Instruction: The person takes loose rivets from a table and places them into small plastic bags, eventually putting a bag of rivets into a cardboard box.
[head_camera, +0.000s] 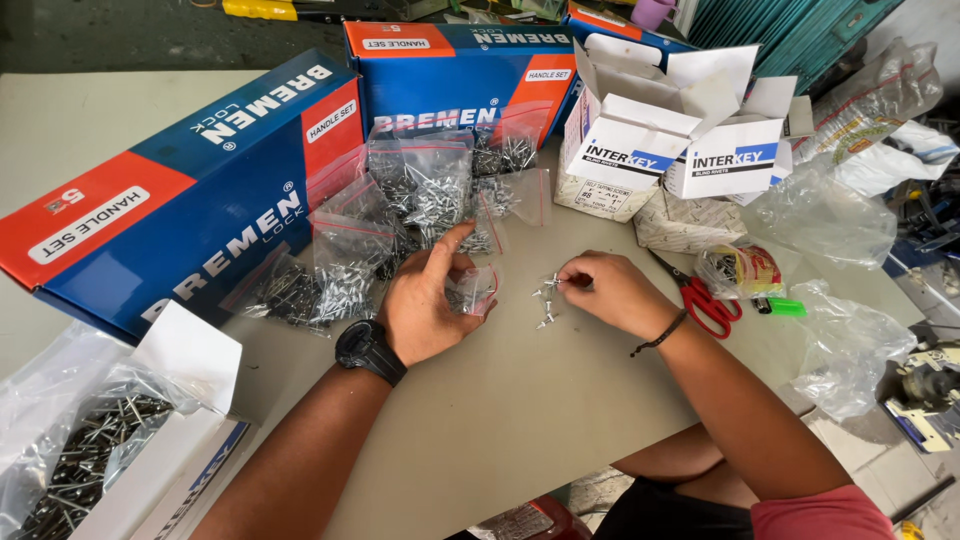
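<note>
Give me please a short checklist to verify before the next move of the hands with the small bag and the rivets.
1. Left hand holds the small clear bag: ok, pinched between thumb and fingers.
2. Bag mouth open to receive rivets: cannot tell, the plastic is crumpled.
3. Right hand has a rivet: ok, fingertips pinch one at the loose rivets.
4. Loose rivets stay on the table, away from the edge: ok, they lie between both hands.
5. Filled bags are apart from the working spot: ok, piled behind the left hand.
6. Red scissors out of the way: ok, but they lie close beside the right wrist.
</note>
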